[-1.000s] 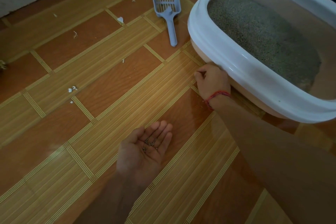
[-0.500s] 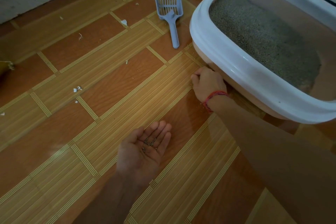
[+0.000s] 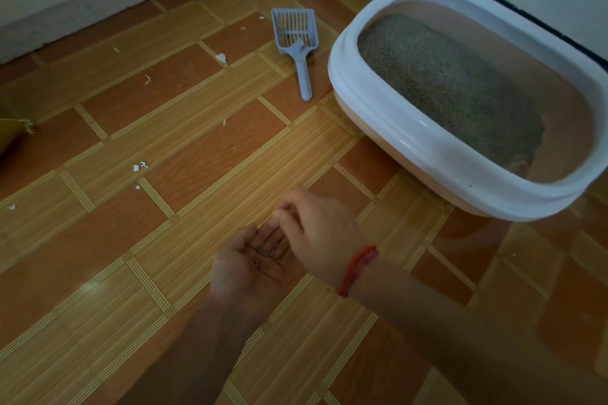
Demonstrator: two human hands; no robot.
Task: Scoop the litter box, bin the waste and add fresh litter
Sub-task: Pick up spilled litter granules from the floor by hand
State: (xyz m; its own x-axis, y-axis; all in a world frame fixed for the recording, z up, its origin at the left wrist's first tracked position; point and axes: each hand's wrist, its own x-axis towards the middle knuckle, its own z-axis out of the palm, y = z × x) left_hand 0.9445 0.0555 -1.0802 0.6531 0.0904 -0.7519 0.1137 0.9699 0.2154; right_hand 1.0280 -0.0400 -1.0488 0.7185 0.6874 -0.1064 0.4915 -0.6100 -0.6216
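My left hand (image 3: pixel 250 270) lies palm up low over the floor, fingers relaxed, with a few dark litter grains (image 3: pixel 265 251) on the palm. My right hand (image 3: pixel 316 233), a red thread at its wrist, hovers just above the left fingers, thumb and fingertips pinched together on a few small grains. The litter box (image 3: pixel 378 108), white rim over a beige tub, stands at the right with grey litter (image 3: pixel 444 85) inside. A blue slotted scoop (image 3: pixel 297 39) lies on the floor left of the box, untouched.
Orange wood-pattern tiles (image 3: pixel 184 154) carry scattered white scraps (image 3: pixel 139 166). A pale wall base (image 3: pixel 82 13) runs along the top left. A yellowish sack corner (image 3: pixel 13 135) shows at the left edge. A dark skirting and white wall stand behind the box.
My right hand has left the floor beside the box's near wall and come back over my left palm. The view has tilted up, showing more of the box and wall.
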